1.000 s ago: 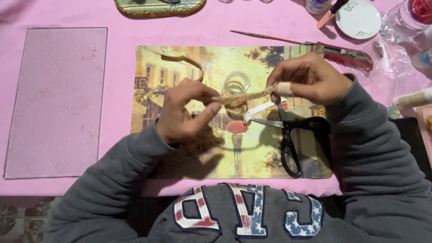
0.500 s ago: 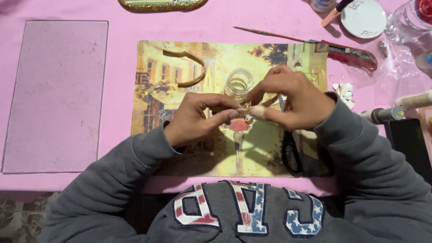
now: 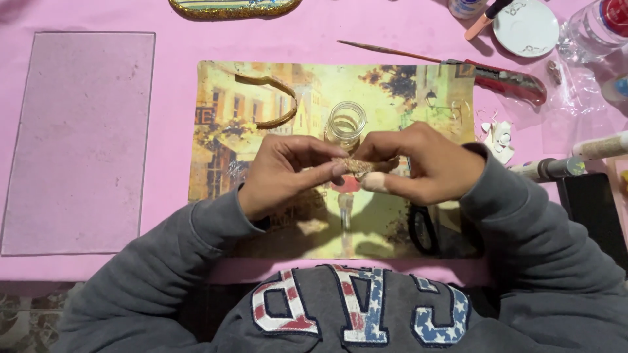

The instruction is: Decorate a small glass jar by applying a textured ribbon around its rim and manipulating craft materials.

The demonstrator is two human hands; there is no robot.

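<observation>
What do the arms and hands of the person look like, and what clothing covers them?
Both arms wear long grey sweatshirt sleeves with ribbed cuffs that end at the wrists. The left hand and right hand are bare, with no gloves, rings or watch in view. One finger of the right hand has a pale wrap at its tip.

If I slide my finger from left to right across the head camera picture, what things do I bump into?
Clear rectangular glass sheet → curved brown strip on the picture mat → left hand → small clear glass jar → right hand → red utility knife → clear plastic bottle with red cap.
</observation>
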